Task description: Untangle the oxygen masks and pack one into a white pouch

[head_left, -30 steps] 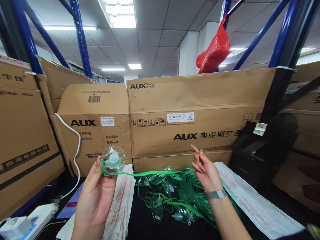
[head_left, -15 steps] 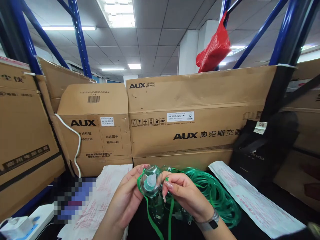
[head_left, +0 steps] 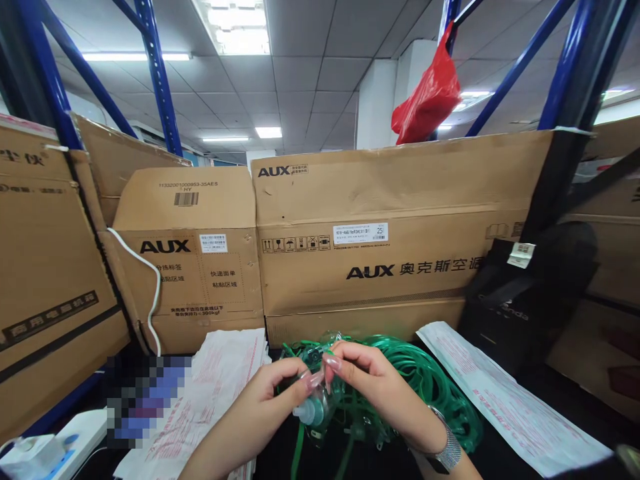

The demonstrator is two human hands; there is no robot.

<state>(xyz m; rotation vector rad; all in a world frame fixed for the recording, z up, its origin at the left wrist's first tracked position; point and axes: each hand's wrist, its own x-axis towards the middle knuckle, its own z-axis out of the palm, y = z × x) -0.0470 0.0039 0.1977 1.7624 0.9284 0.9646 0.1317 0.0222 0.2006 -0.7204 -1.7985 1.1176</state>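
A clear oxygen mask (head_left: 313, 408) with a pale teal port is between my hands, tilted with the port toward the lower left. My left hand (head_left: 273, 393) is closed in a pinch on the mask's edge. Close beside it, my right hand (head_left: 367, 373) pinches a green elastic strap, of which only a bit shows at the fingertips. Lower down, part of the strap (head_left: 297, 450) hangs over the dark surface. Behind and to the right lies a pile of green coiled tubing (head_left: 440, 393) with more clear mask parts around it.
White printed paper bags lie at left (head_left: 200, 400) and right (head_left: 510, 407). Cardboard boxes (head_left: 370, 287) form a wall behind. A white power strip (head_left: 85, 433) sits at the lower left, and a black bag (head_left: 493, 333) stands at the right.
The mask has turned from facing me to tilting down and left. My left hand has shifted its grip to the edge near my right fingertips; my right hand keeps its pinch.
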